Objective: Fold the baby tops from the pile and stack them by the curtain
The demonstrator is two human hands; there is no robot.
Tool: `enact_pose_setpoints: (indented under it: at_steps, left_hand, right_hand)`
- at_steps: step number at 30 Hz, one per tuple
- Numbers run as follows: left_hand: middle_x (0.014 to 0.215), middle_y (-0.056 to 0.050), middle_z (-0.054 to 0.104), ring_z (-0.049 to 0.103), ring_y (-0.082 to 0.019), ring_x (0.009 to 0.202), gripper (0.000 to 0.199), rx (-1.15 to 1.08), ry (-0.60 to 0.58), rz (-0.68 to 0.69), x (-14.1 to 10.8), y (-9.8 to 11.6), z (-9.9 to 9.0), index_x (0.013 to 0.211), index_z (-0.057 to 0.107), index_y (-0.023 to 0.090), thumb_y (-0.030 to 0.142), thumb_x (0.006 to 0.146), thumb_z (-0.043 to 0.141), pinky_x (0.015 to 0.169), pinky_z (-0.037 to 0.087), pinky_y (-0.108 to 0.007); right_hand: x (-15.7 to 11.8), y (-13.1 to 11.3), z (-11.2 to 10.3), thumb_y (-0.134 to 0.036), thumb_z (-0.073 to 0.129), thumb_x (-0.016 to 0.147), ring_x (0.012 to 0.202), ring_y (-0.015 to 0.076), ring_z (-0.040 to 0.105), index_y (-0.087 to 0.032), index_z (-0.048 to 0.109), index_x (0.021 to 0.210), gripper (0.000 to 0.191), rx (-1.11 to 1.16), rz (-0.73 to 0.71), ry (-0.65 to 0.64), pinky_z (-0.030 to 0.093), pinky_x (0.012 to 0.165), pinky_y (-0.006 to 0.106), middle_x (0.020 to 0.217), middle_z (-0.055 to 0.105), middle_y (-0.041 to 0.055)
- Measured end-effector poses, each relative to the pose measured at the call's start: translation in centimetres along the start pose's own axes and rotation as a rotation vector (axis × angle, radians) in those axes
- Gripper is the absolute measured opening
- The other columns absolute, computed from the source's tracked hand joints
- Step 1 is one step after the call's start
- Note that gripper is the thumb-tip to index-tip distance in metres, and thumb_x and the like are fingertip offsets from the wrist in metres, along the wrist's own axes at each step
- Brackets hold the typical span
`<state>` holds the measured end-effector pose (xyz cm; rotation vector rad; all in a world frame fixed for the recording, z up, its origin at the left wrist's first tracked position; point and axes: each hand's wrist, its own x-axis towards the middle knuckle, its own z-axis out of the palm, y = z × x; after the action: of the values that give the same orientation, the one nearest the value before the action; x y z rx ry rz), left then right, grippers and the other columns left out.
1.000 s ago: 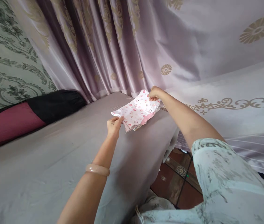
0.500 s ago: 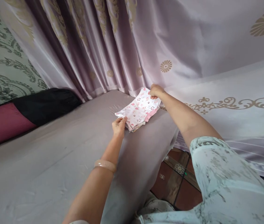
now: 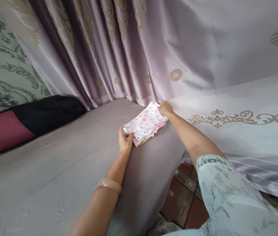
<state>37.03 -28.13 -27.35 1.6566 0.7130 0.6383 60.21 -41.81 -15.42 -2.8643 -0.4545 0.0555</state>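
A small white garment (image 3: 143, 123) with a pink and red print and pink trim lies flattened on top of a low pile of folded cloth (image 3: 146, 139) at the bed's far corner. My left hand (image 3: 125, 139) is at its left end, with thumb and forefinger around the edge. At the far right end, my right hand (image 3: 165, 108) has its fingers closed on the garment's upper corner. The right fingertips are partly hidden. Only the edges of the cloth underneath show.
The grey-mauve bed sheet (image 3: 62, 170) spreads left and toward me. A black and maroon padded item (image 3: 47, 113) lies along the wall. Lilac curtains (image 3: 129, 65) hang right behind the bed. Tiled floor (image 3: 183, 196) shows below the bed's right edge.
The garment now lies lower and flatter on the pile. My left thumb and forefinger have spread wider around its left edge. My right hand stays at the far corner.
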Motion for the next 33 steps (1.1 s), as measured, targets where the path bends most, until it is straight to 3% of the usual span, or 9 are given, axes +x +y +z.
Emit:
enact_pose_setpoints:
  at_steps: [4,11,15,18,22,26,30,33]
  left_hand:
    - [0.068,0.004,0.052,0.05,-0.012,0.062,0.053,0.007,-0.037,0.064,0.0,-0.3,-0.1,0.13,0.059,0.021,0.042,0.081,0.063,0.064,0.041,-0.023]
    - [0.074,-0.001,0.06,0.055,-0.016,0.073,0.049,0.042,-0.072,0.101,-0.3,0.0,-0.4,0.122,0.066,0.021,0.049,0.081,0.063,0.069,0.044,-0.026]
    - [0.068,0.002,0.054,0.052,-0.014,0.066,0.058,0.074,-0.094,0.077,-0.9,0.9,-0.7,0.125,0.064,0.019,0.052,0.077,0.067,0.065,0.042,-0.024]
    - [0.067,0.003,0.052,0.051,-0.013,0.064,0.066,0.114,-0.097,0.06,-1.1,1.6,-0.9,0.128,0.062,0.018,0.053,0.073,0.071,0.064,0.041,-0.024]
    - [0.071,0.002,0.054,0.053,-0.015,0.068,0.076,0.252,-0.137,0.033,-1.1,2.4,-1.0,0.134,0.058,0.016,0.054,0.07,0.073,0.066,0.041,-0.025]
    - [0.074,-0.001,0.058,0.057,-0.019,0.077,0.076,0.31,-0.154,-0.025,-0.9,3.1,-1.0,0.134,0.057,0.017,0.05,0.069,0.076,0.072,0.042,-0.027]
    - [0.073,-0.001,0.058,0.058,-0.02,0.079,0.075,0.238,-0.166,-0.036,-0.4,2.7,-0.9,0.132,0.058,0.015,0.046,0.067,0.079,0.074,0.042,-0.028]
    - [0.071,0.002,0.055,0.055,-0.015,0.071,0.075,0.092,-0.215,-0.031,-0.2,1.7,-0.7,0.134,0.054,0.016,0.043,0.069,0.078,0.069,0.042,-0.026]
  right_hand:
    - [-0.2,0.4,1.3,-0.02,0.048,0.094,0.116,0.0309,0.06,-0.012,0.063,0.123,0.033,-0.055,0.01,0.052,0.049,0.092,0.038,0.119,0.065,0.0209]
    - [-1.4,-0.7,3.5,-0.008,0.038,0.09,0.117,0.0299,0.057,-0.008,0.05,0.135,0.047,-0.108,-0.074,0.133,0.044,0.095,0.039,0.126,0.061,0.0221]
    - [-1.7,-0.7,5.2,-0.022,0.031,0.096,0.125,0.0297,0.048,-0.012,0.061,0.123,0.041,-0.185,-0.279,0.173,0.036,0.102,0.04,0.132,0.056,0.019]
    - [-1.5,0.0,6.1,-0.035,0.025,0.099,0.134,0.0298,0.036,-0.015,0.058,0.127,0.047,-0.174,-0.273,0.131,0.027,0.109,0.045,0.145,0.047,0.0139]
    - [-1.2,0.6,6.5,-0.04,0.017,0.1,0.139,0.0288,0.029,-0.019,0.047,0.138,0.053,-0.11,-0.192,0.032,0.023,0.111,0.052,0.153,0.038,0.0109]
    - [-0.7,0.9,6.4,-0.04,0.018,0.099,0.138,0.0284,0.032,-0.02,0.048,0.137,0.052,-0.101,-0.181,0.0,0.023,0.111,0.052,0.151,0.039,0.0104]
    - [-0.8,0.2,6.1,-0.039,0.02,0.1,0.14,0.0299,0.029,-0.017,0.045,0.141,0.053,-0.165,-0.168,0.01,0.02,0.112,0.054,0.152,0.038,0.0137]
    - [-2.5,-1.9,6.0,-0.037,0.023,0.1,0.144,0.0303,0.021,-0.015,0.041,0.145,0.053,-0.194,-0.266,0.054,0.014,0.115,0.056,0.157,0.03,0.0149]
